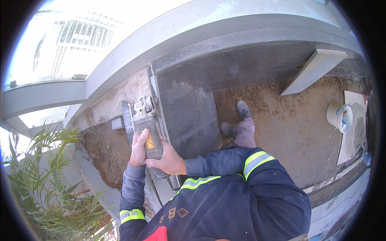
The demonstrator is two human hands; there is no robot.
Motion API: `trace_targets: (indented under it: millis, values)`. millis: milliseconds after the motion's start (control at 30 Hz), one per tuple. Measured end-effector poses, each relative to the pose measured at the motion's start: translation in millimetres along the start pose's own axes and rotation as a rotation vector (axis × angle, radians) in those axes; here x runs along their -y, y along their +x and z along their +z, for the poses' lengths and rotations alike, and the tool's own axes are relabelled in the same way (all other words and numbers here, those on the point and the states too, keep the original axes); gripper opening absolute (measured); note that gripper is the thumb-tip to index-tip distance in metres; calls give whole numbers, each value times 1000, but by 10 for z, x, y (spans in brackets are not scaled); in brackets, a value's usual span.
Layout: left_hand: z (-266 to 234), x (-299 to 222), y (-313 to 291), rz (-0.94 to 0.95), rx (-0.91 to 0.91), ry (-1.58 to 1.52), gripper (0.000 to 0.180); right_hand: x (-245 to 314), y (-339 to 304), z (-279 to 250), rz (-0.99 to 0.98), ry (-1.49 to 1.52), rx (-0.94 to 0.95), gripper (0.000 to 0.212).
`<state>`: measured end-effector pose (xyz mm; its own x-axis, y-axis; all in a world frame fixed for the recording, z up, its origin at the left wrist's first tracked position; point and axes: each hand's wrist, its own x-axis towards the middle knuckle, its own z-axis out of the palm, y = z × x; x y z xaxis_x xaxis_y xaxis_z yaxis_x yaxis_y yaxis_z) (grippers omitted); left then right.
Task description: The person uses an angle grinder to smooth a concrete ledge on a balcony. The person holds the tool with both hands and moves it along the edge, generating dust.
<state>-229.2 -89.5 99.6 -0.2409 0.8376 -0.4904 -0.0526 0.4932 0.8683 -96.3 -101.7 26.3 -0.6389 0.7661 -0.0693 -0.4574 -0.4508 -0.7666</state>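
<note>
An angle grinder (144,121) with a grey body and a yellow patch is held in both my hands, its head pointing away from me. My left hand (138,150) wraps the left side of the body, thumb over the yellow patch. Around the right side and rear of the body closes my right hand (170,159). The disc (154,95) stands edge-on beside the top edge of a dark grey slab wall (187,116); whether it touches that edge I cannot tell.
Bare soil (277,132) lies right of the slab wall, where my boots (242,108) stand. A loose board (315,70) leans against the far wall. A white bucket (338,117) stands at the right. Palm leaves (52,172) spread at the left, near a grey railing (48,96).
</note>
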Motion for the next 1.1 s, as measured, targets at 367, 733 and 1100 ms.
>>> trace_targets:
  millis: [367, 733, 1100]
  values:
    - [0, -26, -3, -9, -1, 43, 47, -29, 7, 25, 8, 46, -8, 82]
    - [108, -192, 14, -61, -35, 83, 42, -103, 71, 58, -13, 150, 10, 69]
    - [75, -224, 95, -84, -45, 43, 42, 11, 136, 56, 54, 197, 2, 66]
